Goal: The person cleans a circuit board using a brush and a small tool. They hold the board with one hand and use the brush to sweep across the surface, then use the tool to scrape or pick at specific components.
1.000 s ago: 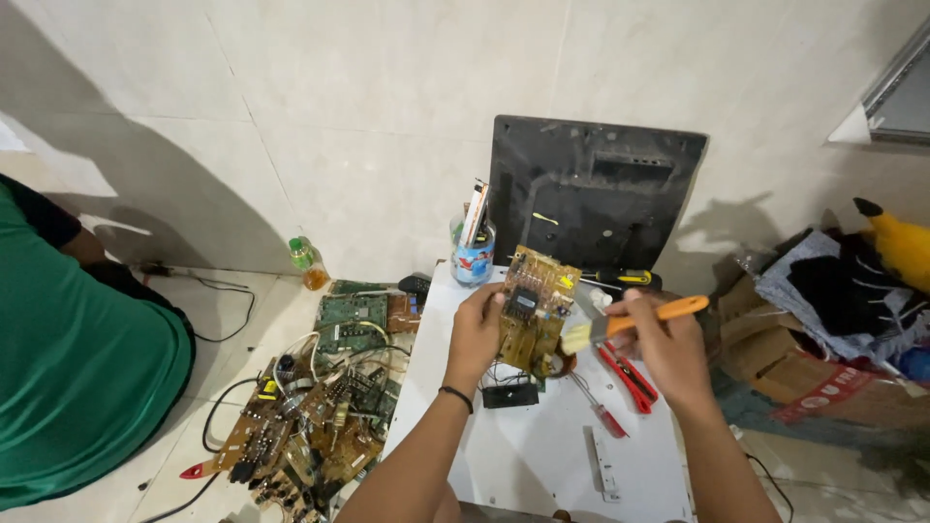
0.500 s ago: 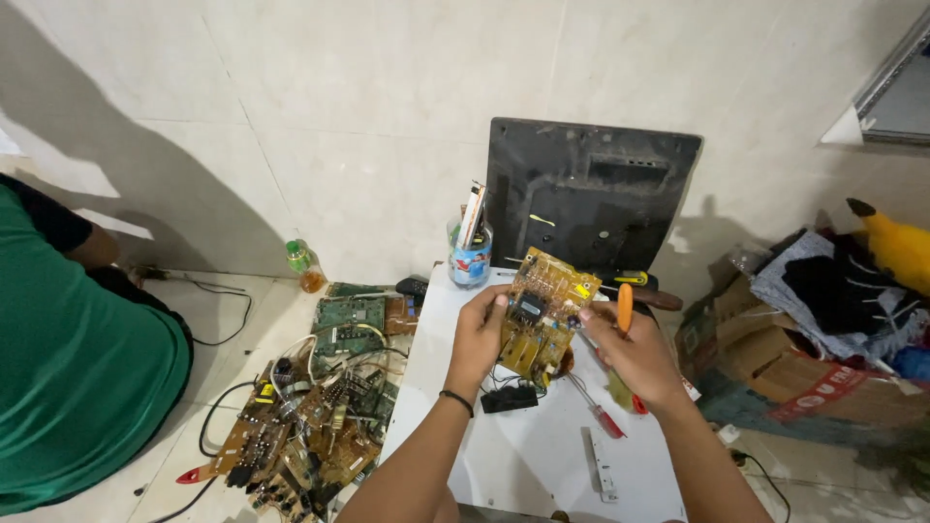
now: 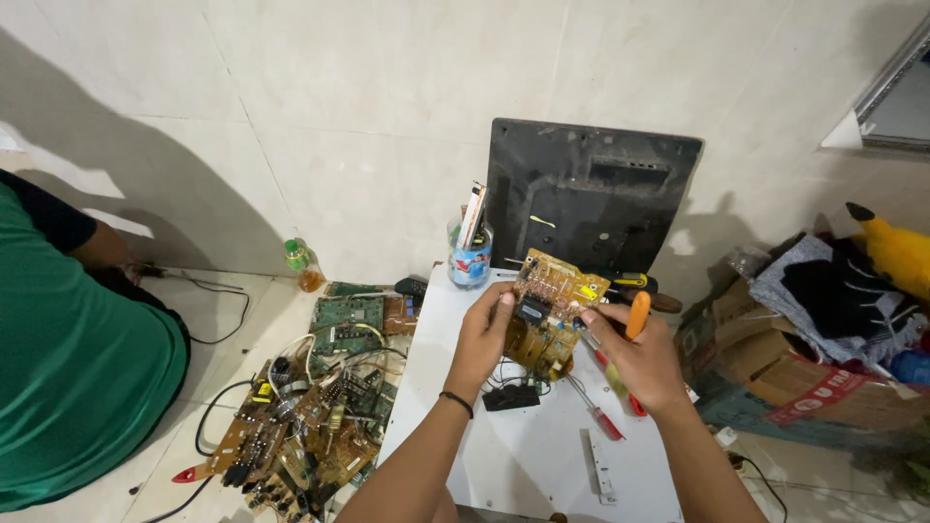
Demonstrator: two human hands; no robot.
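Left hand (image 3: 481,336), forearm raised from below, is closed on the left edge of a tan circuit board (image 3: 550,312), thumb across its face, holding it tilted above the white table (image 3: 504,455). Right hand (image 3: 635,360) is curled around an orange-handled screwdriver (image 3: 635,315), handle pointing up, fingertips meeting the board's right edge. Below the right hand lie 2 red-handled tools (image 3: 603,418). Beyond both hands stands a black panel (image 3: 586,199); left of the left hand, loose boards (image 3: 305,426) cover the floor.

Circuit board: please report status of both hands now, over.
Left hand grips circuit board by its left edge, raised above white table. Right hand holds orange screwdriver, touching board. Nothing in the way.
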